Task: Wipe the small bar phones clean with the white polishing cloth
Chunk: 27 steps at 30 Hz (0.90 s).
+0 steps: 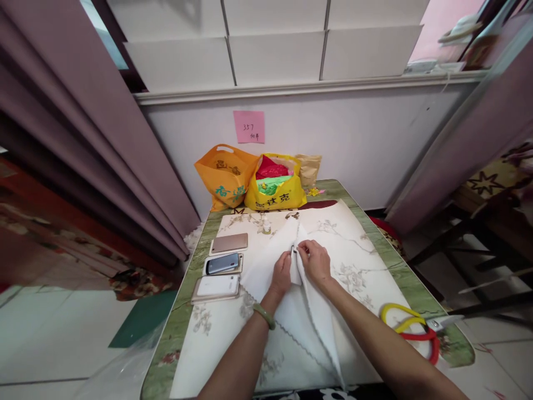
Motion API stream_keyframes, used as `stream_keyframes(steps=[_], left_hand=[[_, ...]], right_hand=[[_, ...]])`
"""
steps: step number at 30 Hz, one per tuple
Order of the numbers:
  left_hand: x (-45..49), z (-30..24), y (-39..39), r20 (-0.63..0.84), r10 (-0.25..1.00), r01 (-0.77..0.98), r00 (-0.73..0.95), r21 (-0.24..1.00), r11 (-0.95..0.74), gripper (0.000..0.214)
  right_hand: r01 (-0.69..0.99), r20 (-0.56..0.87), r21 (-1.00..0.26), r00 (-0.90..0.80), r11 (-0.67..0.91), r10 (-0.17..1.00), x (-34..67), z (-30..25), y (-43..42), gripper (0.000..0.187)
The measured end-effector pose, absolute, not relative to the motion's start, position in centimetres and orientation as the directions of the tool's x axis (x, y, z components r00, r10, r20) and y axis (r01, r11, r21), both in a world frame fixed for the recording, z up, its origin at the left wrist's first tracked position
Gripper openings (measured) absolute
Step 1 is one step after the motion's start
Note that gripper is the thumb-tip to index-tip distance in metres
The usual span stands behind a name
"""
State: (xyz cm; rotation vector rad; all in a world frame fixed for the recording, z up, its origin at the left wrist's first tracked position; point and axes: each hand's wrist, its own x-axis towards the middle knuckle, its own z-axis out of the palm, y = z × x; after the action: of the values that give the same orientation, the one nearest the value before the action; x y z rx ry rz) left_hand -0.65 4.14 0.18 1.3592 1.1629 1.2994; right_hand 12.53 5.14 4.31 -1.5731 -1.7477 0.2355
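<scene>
White phone (295, 274) clamped in left hand (282, 272); right hand (315, 261) fingertips pinched on cloth (297, 322).

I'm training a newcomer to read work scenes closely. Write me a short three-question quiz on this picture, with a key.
1. True or false: the left hand and right hand are both at the white, scalloped-edged cloth.
2. Which lies right of that cloth?
A. Orange bag
B. Metal scissors with yellow and red handles
C. Stacked phones
3. Fill in: the pink, square paper note bears the number ___.

Key: 1 true; 2 B; 3 357.
</scene>
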Motion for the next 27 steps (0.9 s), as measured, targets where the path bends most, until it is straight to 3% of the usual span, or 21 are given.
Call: stream_keyframes(steps=[7, 16, 24, 27], left_hand=[[-0.9, 0.2, 4.4, 0.083, 0.996, -0.005, 0.017, 0.997, -0.083, 0.034], [-0.7, -0.2, 4.4, 0.137, 0.99, 0.005, 0.02, 0.991, -0.137, 0.032], [-1.1, 0.4, 4.3, 0.051, 0.998, -0.058, 0.022, 0.997, -0.05, 0.033], [-1.0, 0.8, 4.3, 0.054, 0.998, -0.055, 0.022, 0.997, -0.053, 0.032]], right_hand=[[0.726, 0.437, -0.511, -0.241, 0.46, 0.866, 12.7, 2.2, -1.2, 0.014], [0.762, 0.422, -0.599, 0.037, 0.247, 0.906, 12.8, 4.1, 5.1, 0.018], [0.698, 0.436, -0.514, -0.287, 0.498, 0.853, 12.8, 2.3, -0.9, 0.013], [0.7, 0.407, -0.558, -0.237, 0.446, 0.882, 14.4, 2.3, -0.5, 0.013]])
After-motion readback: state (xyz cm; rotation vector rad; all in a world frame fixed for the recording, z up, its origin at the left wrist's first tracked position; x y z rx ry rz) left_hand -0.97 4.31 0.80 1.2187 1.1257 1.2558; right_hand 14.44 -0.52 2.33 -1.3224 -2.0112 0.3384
